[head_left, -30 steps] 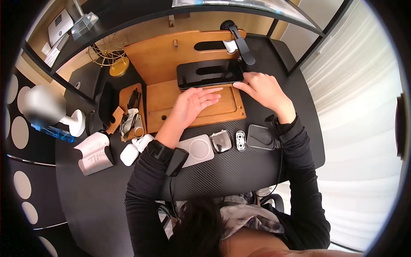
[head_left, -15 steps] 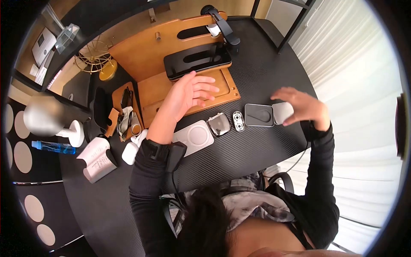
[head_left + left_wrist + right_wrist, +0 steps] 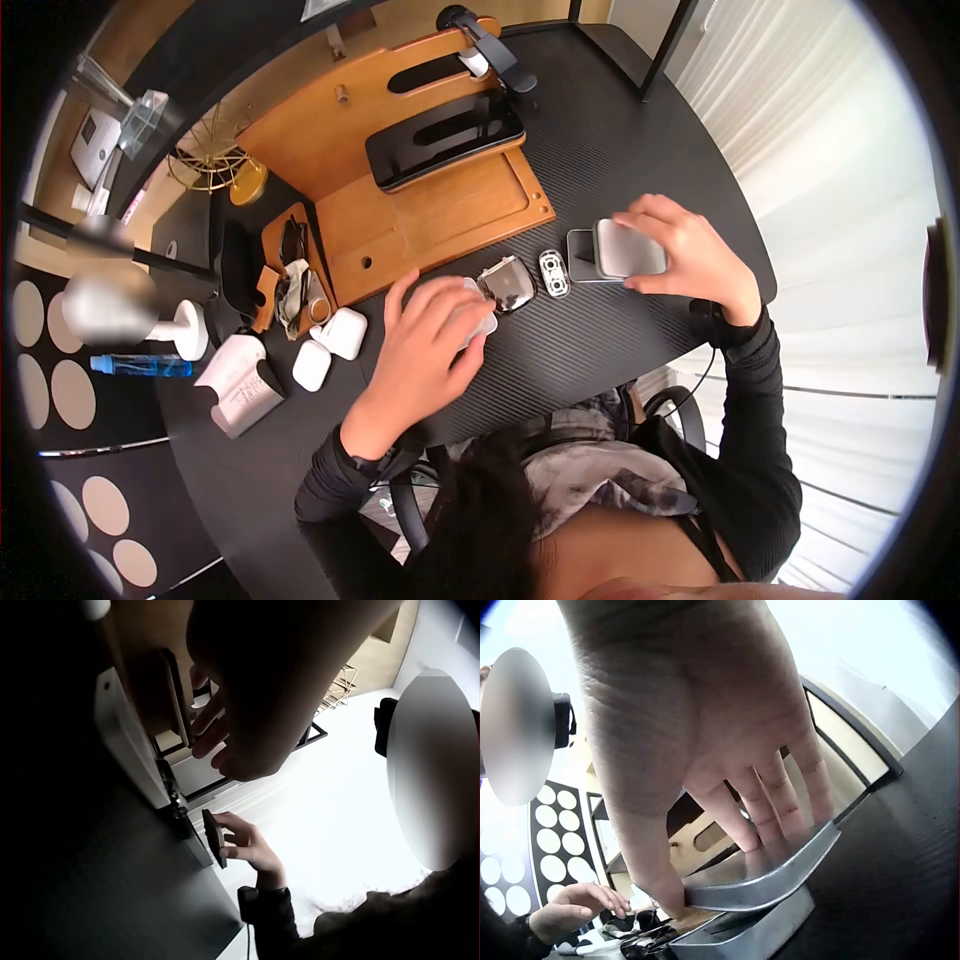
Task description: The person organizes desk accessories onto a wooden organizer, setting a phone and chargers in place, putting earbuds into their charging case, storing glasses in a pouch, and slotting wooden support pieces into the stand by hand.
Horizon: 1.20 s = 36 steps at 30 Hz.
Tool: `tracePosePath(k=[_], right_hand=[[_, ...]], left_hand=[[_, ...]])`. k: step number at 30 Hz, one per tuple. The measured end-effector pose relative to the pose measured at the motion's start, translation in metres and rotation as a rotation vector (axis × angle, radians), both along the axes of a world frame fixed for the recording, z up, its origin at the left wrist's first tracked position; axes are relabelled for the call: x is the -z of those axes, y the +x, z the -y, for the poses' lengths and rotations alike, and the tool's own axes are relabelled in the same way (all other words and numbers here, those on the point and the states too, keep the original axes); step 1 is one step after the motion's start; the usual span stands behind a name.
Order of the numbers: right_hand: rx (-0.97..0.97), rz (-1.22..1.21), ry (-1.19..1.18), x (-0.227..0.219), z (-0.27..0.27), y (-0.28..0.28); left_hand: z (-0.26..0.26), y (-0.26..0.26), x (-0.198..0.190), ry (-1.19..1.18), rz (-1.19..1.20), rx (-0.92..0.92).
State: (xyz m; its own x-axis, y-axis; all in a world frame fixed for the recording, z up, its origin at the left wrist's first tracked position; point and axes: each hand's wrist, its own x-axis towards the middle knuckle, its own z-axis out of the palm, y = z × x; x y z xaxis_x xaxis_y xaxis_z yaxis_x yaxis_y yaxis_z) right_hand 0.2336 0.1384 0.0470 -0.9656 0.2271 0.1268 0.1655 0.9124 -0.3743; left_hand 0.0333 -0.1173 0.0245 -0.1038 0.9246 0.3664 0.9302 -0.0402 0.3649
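My right hand (image 3: 690, 255) grips the silver-grey lid (image 3: 628, 250) of a flat metal tin, thumb on the near edge and fingers on the far edge. In the right wrist view the lid (image 3: 772, 889) tilts just above the open tin (image 3: 757, 937); in the head view it covers much of the tin's dark inside (image 3: 580, 250). My left hand (image 3: 415, 345), fingers loosely bent, hovers over a pale plate with a round ring (image 3: 488, 324) and hides most of it. Between the hands lie a clear case with a dark inside (image 3: 508, 285) and a small white-and-black piece (image 3: 553, 273).
A wooden desk stand (image 3: 430, 220) holds a black slab (image 3: 445, 145) behind the hands. Left of them are two white cases (image 3: 312, 366), a pale curved holder (image 3: 240, 385) and a wooden tray with glasses (image 3: 293, 235). A white curtain (image 3: 840, 200) hangs at the right.
My right hand left the black slab, took the lid right of the tin and brought it left over the tin. My left hand came back from the wooden stand to the pale plate.
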Motion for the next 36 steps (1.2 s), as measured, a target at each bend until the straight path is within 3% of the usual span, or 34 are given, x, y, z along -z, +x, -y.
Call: tracePosePath(k=[7, 26, 31, 36], right_hand=[[-0.093, 0.068, 0.058, 0.017, 0.001, -0.02], [-0.174, 0.071, 0.085, 0.013, 0.002, -0.036], [-0.203, -0.124, 0.077, 0.004, -0.006, -0.067], [-0.316, -0.28, 0.191, 0.031, 0.003, -0.116]], left_hand=[[0.03, -0.008, 0.024, -0.023, 0.1, -0.013], [0.024, -0.025, 0.046, 0.032, 0.379, -0.012], [0.024, -0.023, 0.043, -0.073, 0.369, -0.048], [0.024, -0.026, 0.046, -0.08, 0.379, -0.048]])
